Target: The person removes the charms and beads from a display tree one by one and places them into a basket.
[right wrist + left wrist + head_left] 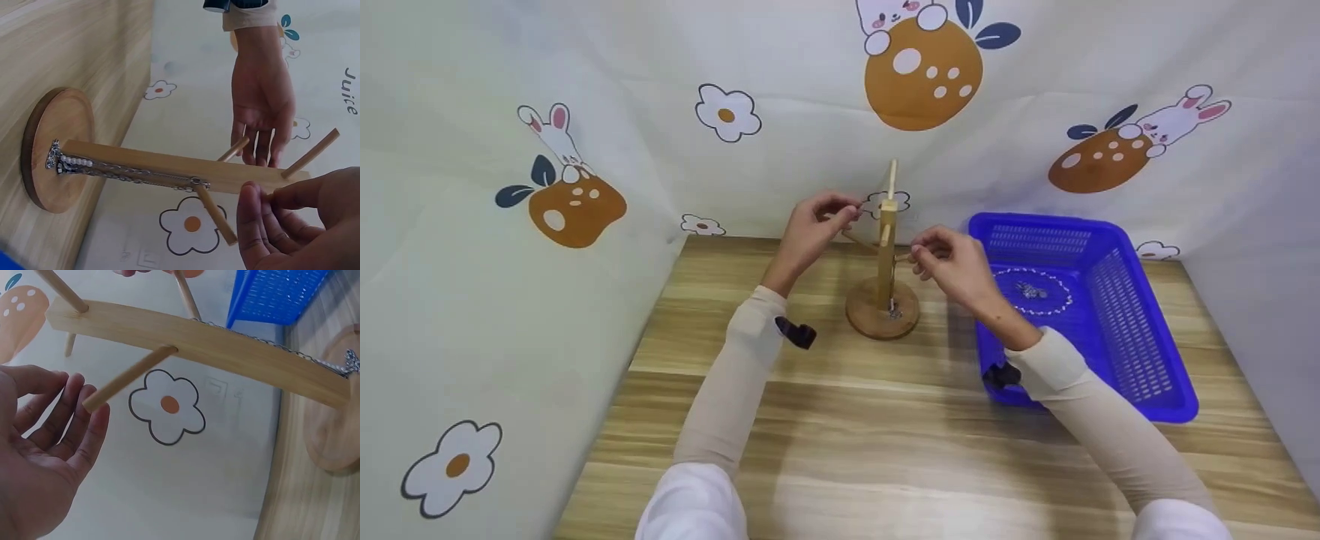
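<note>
A wooden peg stand (884, 262) with a round base rises at the back of the table. From its right-hand peg (216, 216) hangs a silver chain necklace (135, 171), partly beaded in white, its lower end on the base. My left hand (815, 227) is beside the left-hand peg (129, 379), fingers loosely bent; nothing is visible in its grasp. On the opposite side, my right hand (952, 262) is close to the right-hand peg, fingers relaxed, with nothing visible between thumb and forefinger. Whether a fingertip touches either peg, I cannot tell.
A blue plastic basket (1162, 345) stands to the right of the stand, below my right forearm. Inside lie a ring of white beads (1069, 289) and a small silver heap (1031, 291). Patterned cloth (802, 165) walls enclose the table (840, 450) at the back and sides.
</note>
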